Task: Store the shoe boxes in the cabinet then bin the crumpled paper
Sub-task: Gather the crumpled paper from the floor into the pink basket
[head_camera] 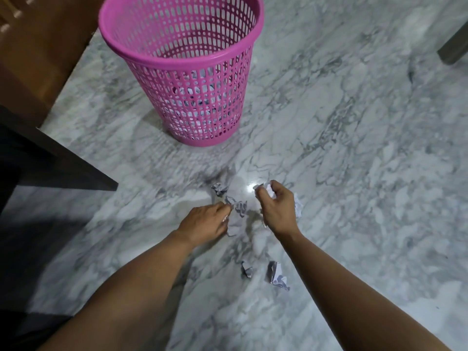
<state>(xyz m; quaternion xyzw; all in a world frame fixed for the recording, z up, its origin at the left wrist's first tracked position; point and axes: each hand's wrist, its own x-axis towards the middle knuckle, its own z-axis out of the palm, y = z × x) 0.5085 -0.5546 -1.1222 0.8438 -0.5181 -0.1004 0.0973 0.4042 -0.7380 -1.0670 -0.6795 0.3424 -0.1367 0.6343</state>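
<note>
Right hand (274,207) closed on crumpled paper (269,190); left hand (206,220) pinching another wad (239,209) off floor (354,148), gathering for pink bin (182,57) ahead.

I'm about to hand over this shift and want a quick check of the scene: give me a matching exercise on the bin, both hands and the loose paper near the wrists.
Things:
1. bin
2. right hand
3. left hand
4. two paper balls

States:
A. lying on the floor nearest the camera, between the forearms
B. closed on a crumpled paper
C. upright, pink, some paper already inside
D. reaching down to grey paper on the floor

Pairs: 1-C, 2-B, 3-D, 4-A
</note>
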